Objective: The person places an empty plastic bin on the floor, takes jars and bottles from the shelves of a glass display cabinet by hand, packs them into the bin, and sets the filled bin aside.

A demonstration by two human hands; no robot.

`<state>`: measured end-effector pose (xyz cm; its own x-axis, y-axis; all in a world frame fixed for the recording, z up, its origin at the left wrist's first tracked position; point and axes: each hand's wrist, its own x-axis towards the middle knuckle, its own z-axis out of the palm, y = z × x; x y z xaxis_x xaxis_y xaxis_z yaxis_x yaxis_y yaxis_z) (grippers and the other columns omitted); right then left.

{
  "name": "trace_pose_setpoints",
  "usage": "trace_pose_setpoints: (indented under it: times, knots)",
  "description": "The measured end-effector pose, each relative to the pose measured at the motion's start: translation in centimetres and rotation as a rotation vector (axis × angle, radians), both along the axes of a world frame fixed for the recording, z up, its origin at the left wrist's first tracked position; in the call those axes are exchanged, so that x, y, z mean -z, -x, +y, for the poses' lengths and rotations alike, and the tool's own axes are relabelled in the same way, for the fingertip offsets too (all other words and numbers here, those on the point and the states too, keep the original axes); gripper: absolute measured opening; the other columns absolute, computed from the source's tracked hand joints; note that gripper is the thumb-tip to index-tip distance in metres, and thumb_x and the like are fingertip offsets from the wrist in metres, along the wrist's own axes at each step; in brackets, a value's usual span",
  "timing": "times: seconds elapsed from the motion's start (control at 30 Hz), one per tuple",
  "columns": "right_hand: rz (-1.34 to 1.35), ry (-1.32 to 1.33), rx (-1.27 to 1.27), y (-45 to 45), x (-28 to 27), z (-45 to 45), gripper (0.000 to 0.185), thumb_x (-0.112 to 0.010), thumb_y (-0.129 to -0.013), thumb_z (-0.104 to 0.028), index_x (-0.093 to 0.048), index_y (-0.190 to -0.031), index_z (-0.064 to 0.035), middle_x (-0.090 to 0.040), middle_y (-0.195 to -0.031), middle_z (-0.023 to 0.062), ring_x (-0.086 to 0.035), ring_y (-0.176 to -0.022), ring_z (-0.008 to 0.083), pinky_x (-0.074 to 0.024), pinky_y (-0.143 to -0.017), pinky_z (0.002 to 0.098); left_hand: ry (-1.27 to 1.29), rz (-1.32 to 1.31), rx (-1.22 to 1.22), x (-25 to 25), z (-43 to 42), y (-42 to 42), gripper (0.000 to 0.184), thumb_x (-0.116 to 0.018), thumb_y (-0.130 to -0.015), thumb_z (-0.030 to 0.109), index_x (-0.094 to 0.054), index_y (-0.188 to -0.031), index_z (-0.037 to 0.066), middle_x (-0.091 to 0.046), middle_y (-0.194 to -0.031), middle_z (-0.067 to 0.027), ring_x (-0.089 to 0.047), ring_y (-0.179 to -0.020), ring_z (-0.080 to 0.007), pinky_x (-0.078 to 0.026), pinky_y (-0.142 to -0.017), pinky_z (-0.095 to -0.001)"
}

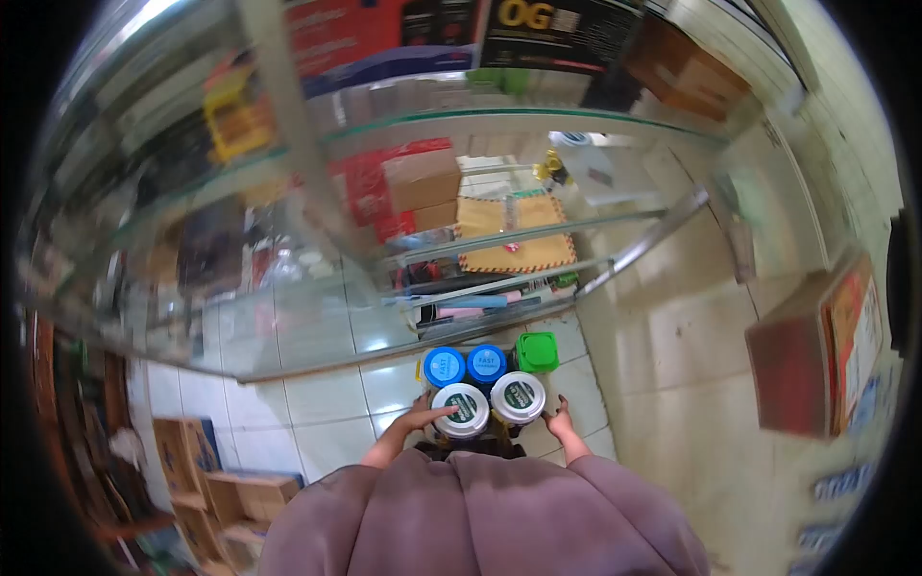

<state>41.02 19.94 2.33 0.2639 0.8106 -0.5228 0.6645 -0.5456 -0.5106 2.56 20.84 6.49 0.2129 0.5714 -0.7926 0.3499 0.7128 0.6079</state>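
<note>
Two jars with white lids, a left one [460, 411] and a right one [518, 396], stand side by side low in front of my body. My left hand [419, 417] lies against the left jar, with a finger over its lid edge. At the outer side of the right jar is my right hand [559, 419], its fingers apart and curved toward the jar. Just beyond are two blue-lidded containers, one at left [445, 366] and one at right [487, 363], and a green-lidded container [537, 352]. What supports the jars is mostly hidden.
A glass display case [384, 252] holding boxes and a yellow envelope [514, 233] rises ahead. Open cardboard boxes [252, 497] sit on the white tiled floor [327, 422] at lower left. On the right, a red and brown carton [807, 350] stands near the wall.
</note>
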Motion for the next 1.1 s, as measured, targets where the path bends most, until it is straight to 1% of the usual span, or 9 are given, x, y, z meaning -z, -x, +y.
trace_pose_setpoints:
  times: [0.07,0.2,0.3,0.33,0.47,0.73,0.83,1.0,1.1]
  knots:
    - [0.041,0.015,0.120,0.1,1.5,-2.3,0.085,-0.071,-0.078,-0.027,-0.020,-0.142,-0.0056,-0.044,-0.130,0.0311,-0.046,-0.121,0.0396,-0.0396,-0.098,0.0419,0.155,-0.180,-0.267,0.2,-0.4,0.1,0.126,-0.069,-0.059,0.070,-0.005,-0.147,0.005,-0.028,-0.144,-0.0217,-0.034,-0.131,-0.0379,-0.037,-0.095,-0.0577]
    - [0.017,0.052,0.218,-0.2,1.0,-3.9,0.075,-0.070,-0.077,-0.033,-0.035,-0.136,-0.0044,-0.044,-0.131,0.0283,-0.046,-0.121,0.0389,-0.0391,-0.100,0.0415,0.254,-0.506,-0.187,0.5,-0.1,1.8,0.111,-0.062,-0.066,0.070,-0.010,-0.148,0.017,-0.020,-0.151,-0.0144,-0.026,-0.135,-0.0366,-0.024,-0.103,-0.0578]
    - [-0.079,0.097,0.223,-1.1,2.0,-2.4,0.070,-0.067,-0.079,-0.034,-0.036,-0.136,-0.0060,-0.044,-0.132,0.0253,-0.046,-0.120,0.0385,-0.0405,-0.099,0.0421,0.345,-0.172,-0.359,3.5,-0.1,1.9,0.102,-0.057,-0.069,0.071,-0.014,-0.148,0.023,-0.011,-0.154,-0.0105,-0.011,-0.140,-0.0335,-0.014,-0.106,-0.0585]
    - [-0.130,0.073,0.207,-1.2,2.1,-1.7,0.067,-0.066,-0.080,-0.032,-0.038,-0.135,-0.0040,-0.046,-0.130,0.0258,-0.046,-0.120,0.0379,-0.0401,-0.099,0.0409,0.345,-0.161,-0.338,3.2,-0.1,1.5,0.089,-0.046,-0.077,0.072,-0.017,-0.147,0.025,-0.012,-0.154,-0.0040,-0.005,-0.141,-0.0312,-0.007,-0.107,-0.0576]
    - [-0.234,0.143,0.067,-1.2,4.8,0.8,0.059,-0.061,-0.084,-0.028,-0.038,-0.133,-0.0019,-0.052,-0.124,0.0250,-0.049,-0.118,0.0360,-0.0411,-0.098,0.0400,0.336,-0.360,-0.136,5.8,1.5,1.5,0.091,-0.045,-0.074,0.075,-0.020,-0.147,0.026,-0.012,-0.155,-0.0027,-0.007,-0.141,-0.0305,0.000,-0.105,-0.0616]
    - [-0.268,0.159,0.193,0.9,3.1,-1.5,0.029,-0.035,-0.092,-0.010,-0.049,-0.117,-0.0046,-0.062,-0.112,0.0165,-0.059,-0.105,0.0331,-0.0499,-0.083,0.0430,0.457,-0.411,-0.082,6.1,2.5,1.5,0.083,-0.042,-0.077,0.074,-0.032,-0.142,0.023,-0.027,-0.150,-0.0038,-0.015,-0.139,-0.0297,-0.003,-0.107,-0.0588]
    - [-0.256,0.146,0.259,0.9,2.9,-4.7,0.025,-0.050,-0.085,-0.009,-0.049,-0.110,-0.0045,-0.063,-0.107,0.0177,-0.059,-0.102,0.0344,-0.0497,-0.080,0.0429,0.410,-0.406,0.033,5.8,3.4,1.0,0.080,-0.037,-0.078,0.075,-0.036,-0.140,0.024,-0.034,-0.146,-0.0039,-0.020,-0.138,-0.0248,-0.006,-0.108,-0.0558]
    - [-0.206,0.180,0.330,-0.1,2.3,-12.0,0.024,-0.053,-0.086,-0.012,-0.049,-0.108,-0.0040,-0.064,-0.101,0.0181,-0.061,-0.096,0.0351,-0.0504,-0.077,0.0444,0.356,-0.564,0.102,4.4,3.2,-3.0,0.067,-0.028,-0.091,0.063,-0.045,-0.133,0.014,-0.055,-0.127,-0.0071,-0.052,-0.117,-0.0250,-0.039,-0.100,-0.0453]
    - [-0.183,0.179,0.395,-1.7,2.2,-16.2,0.025,-0.055,-0.086,-0.015,-0.050,-0.107,-0.0036,-0.064,-0.100,0.0193,-0.061,-0.095,0.0359,-0.0504,-0.077,0.0451,0.352,-0.510,0.227,4.4,3.4,-6.7,0.067,-0.027,-0.091,0.064,-0.046,-0.132,0.015,-0.055,-0.127,-0.0064,-0.051,-0.119,-0.0235,-0.038,-0.101,-0.0440]
